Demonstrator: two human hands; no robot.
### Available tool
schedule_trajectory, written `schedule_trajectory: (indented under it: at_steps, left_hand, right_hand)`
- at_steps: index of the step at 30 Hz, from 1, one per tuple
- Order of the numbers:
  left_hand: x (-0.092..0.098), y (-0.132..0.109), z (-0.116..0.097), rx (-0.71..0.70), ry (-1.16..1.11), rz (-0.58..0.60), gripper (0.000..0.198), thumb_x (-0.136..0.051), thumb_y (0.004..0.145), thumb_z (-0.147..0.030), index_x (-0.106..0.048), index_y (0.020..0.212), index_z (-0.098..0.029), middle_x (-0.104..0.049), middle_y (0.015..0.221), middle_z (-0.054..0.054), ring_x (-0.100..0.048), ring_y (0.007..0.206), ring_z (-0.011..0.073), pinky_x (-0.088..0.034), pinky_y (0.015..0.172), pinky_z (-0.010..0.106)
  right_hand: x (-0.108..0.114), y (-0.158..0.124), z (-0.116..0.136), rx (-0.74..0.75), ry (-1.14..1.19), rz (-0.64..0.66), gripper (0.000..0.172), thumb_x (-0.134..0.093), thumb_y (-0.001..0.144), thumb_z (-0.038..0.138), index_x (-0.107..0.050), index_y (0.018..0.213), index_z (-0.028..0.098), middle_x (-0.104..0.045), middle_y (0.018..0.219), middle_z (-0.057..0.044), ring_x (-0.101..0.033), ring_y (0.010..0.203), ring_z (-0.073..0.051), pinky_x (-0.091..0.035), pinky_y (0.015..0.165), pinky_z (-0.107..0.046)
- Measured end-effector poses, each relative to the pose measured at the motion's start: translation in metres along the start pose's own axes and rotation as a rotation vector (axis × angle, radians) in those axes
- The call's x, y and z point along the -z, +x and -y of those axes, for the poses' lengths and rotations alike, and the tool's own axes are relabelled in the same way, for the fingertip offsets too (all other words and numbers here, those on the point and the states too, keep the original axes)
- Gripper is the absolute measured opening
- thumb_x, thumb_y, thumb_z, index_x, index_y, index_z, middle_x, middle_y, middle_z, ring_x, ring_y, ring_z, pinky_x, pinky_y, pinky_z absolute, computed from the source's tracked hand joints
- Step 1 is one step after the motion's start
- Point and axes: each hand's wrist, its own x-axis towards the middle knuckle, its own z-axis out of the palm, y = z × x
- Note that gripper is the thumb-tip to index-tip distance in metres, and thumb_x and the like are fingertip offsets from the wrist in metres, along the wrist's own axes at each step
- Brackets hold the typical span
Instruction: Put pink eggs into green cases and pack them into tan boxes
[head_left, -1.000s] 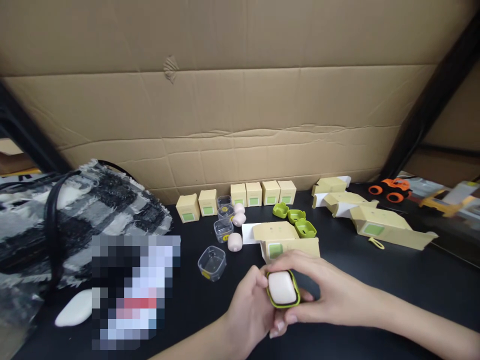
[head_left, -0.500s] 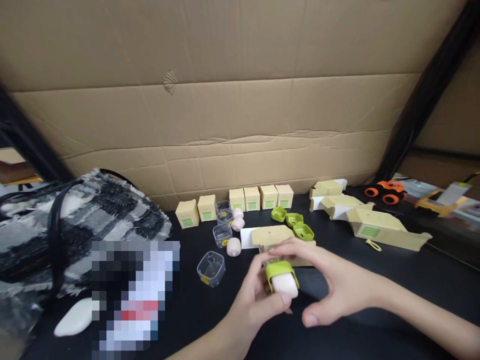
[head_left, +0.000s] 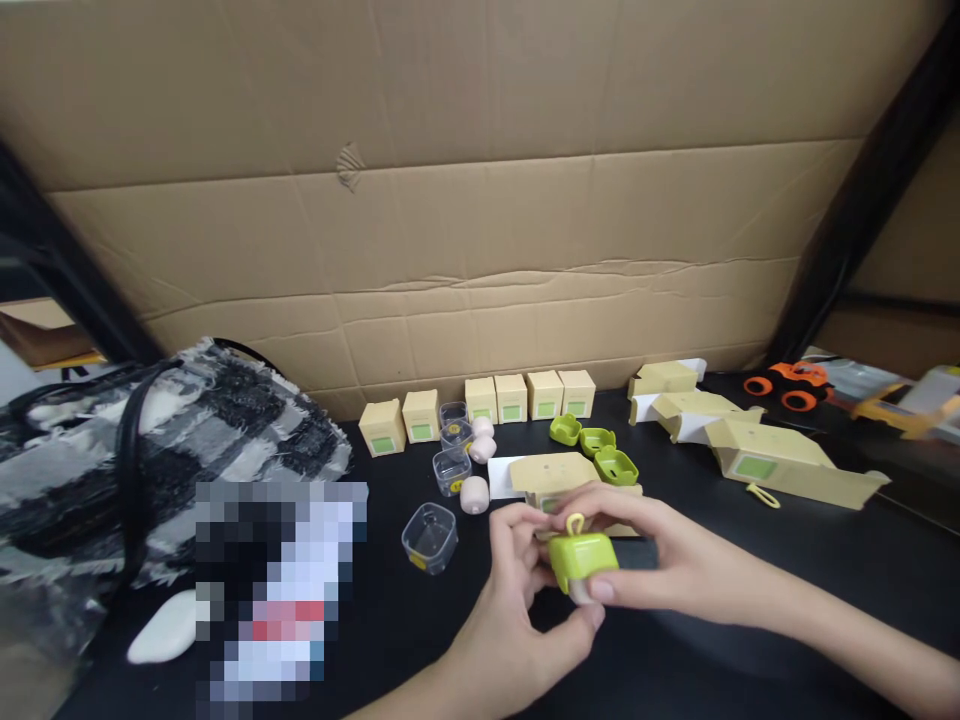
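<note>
Green case (head_left: 583,555) is at five o'clock in my view, yellow loop (head_left: 575,518) uppermost, a pale block (head_left: 580,592) showing beneath. I see the right hand (head_left: 664,550) pinching the case between thumb and fingers. The left hand (head_left: 514,632) curls half-open at its eight o'clock; whether it touches, I cannot tell.

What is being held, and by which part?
The right hand grips a green cover with a pale piece inside, thumb at its lower front; left hand close, contact unclear.
</note>
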Motion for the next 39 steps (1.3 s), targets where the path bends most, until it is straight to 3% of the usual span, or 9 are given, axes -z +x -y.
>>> schedule_trajectory:
  at_steps: [8, 12, 15, 17, 21, 24, 28, 32, 39]
  left_hand:
    - [0.033, 0.007, -0.048, 0.015, 0.715, 0.017, 0.045, -0.063, 0.08, -0.028, -0.034, 0.115, -0.023, -0.05, 0.114, 0.008, -0.054, 0.103, 0.0213, -0.044, 0.092, 0.039]
    - [0.072, 0.001, -0.082, 0.237, 0.998, 0.222, 0.051, -0.06, 0.071, -0.013, -0.048, 0.119, -0.027, -0.053, 0.122, 0.006, -0.048, 0.117, 0.027, -0.038, 0.098, 0.044]
    - [0.096, -0.006, -0.095, 0.468, 1.104, 0.135, 0.074, -0.054, 0.06, -0.004, -0.042, 0.13, -0.026, -0.043, 0.138, 0.008, -0.041, 0.127, 0.0297, -0.037, 0.099, 0.043]
    - [0.104, -0.009, -0.095, 0.551, 1.11, 0.136, 0.072, -0.051, 0.059, -0.002, -0.044, 0.127, -0.025, -0.049, 0.133, 0.008, -0.051, 0.118, 0.0279, -0.041, 0.094, 0.039]
    - [0.09, -0.009, -0.09, 0.459, 1.067, 0.214, 0.035, -0.051, 0.072, -0.013, -0.057, 0.106, -0.022, -0.062, 0.101, 0.003, -0.06, 0.093, 0.0233, -0.044, 0.081, 0.032]
    - [0.064, -0.005, -0.079, 0.358, 0.944, 0.285, 0.025, -0.057, 0.076, -0.023, -0.057, 0.101, -0.021, -0.062, 0.102, 0.004, -0.059, 0.092, 0.0232, -0.043, 0.079, 0.031]
    - [0.034, -0.001, -0.048, 0.28, 0.658, 0.266, 0.049, -0.065, 0.071, -0.023, -0.044, 0.115, -0.019, -0.057, 0.114, 0.009, -0.057, 0.101, 0.0244, -0.043, 0.086, 0.033]
    - [0.026, 0.001, -0.02, 0.19, 0.511, 0.172, 0.073, -0.066, 0.062, -0.013, -0.028, 0.123, -0.018, -0.051, 0.118, 0.011, -0.052, 0.109, 0.0247, -0.039, 0.096, 0.036]
    - [0.03, 0.001, -0.018, 0.161, 0.512, 0.201, 0.084, -0.064, 0.061, -0.01, -0.016, 0.129, -0.018, -0.051, 0.116, 0.011, -0.052, 0.109, 0.0252, -0.037, 0.098, 0.039]
  right_hand:
    - [-0.007, 0.003, -0.004, -0.069, 0.33, -0.208, 0.028, -0.067, 0.082, 0.038, -0.052, 0.103, 0.025, -0.062, 0.11, -0.006, -0.062, 0.102, -0.021, -0.051, 0.089, -0.037]
    - [-0.007, 0.006, -0.008, -0.075, 0.39, -0.262, 0.035, -0.071, 0.077, 0.042, -0.051, 0.098, 0.024, -0.06, 0.1, -0.004, -0.063, 0.094, -0.02, -0.052, 0.084, -0.035]
    - [-0.006, 0.006, -0.01, -0.037, 0.382, -0.282, 0.034, -0.072, 0.077, 0.042, -0.051, 0.096, 0.023, -0.058, 0.099, -0.003, -0.061, 0.093, -0.019, -0.052, 0.083, -0.035]
    - [-0.005, 0.006, -0.01, -0.013, 0.382, -0.276, 0.034, -0.072, 0.078, 0.039, -0.05, 0.099, 0.024, -0.057, 0.101, -0.004, -0.061, 0.095, -0.019, -0.051, 0.084, -0.035]
    - [-0.007, 0.004, -0.009, 0.012, 0.355, -0.227, 0.038, -0.071, 0.079, 0.033, -0.049, 0.108, 0.025, -0.057, 0.112, -0.005, -0.06, 0.102, -0.019, -0.049, 0.09, -0.035]
    - [-0.014, 0.001, -0.008, 0.027, 0.299, -0.19, 0.034, -0.071, 0.079, 0.031, -0.051, 0.105, 0.024, -0.058, 0.108, -0.004, -0.06, 0.1, -0.018, -0.049, 0.09, -0.034]
    - [-0.025, -0.005, -0.002, 0.071, 0.068, -0.162, 0.033, -0.071, 0.076, 0.021, -0.051, 0.102, 0.024, -0.058, 0.109, -0.004, -0.057, 0.106, -0.02, -0.046, 0.093, -0.034]
    - [-0.03, -0.009, 0.001, 0.076, -0.147, -0.062, 0.033, -0.066, 0.071, 0.008, -0.05, 0.096, 0.023, -0.06, 0.107, -0.003, -0.057, 0.103, -0.02, -0.047, 0.089, -0.032]
    - [-0.032, -0.009, -0.004, -0.001, -0.202, -0.013, 0.031, -0.07, 0.077, 0.02, -0.048, 0.098, 0.023, -0.058, 0.106, -0.003, -0.056, 0.102, -0.02, -0.047, 0.088, -0.033]
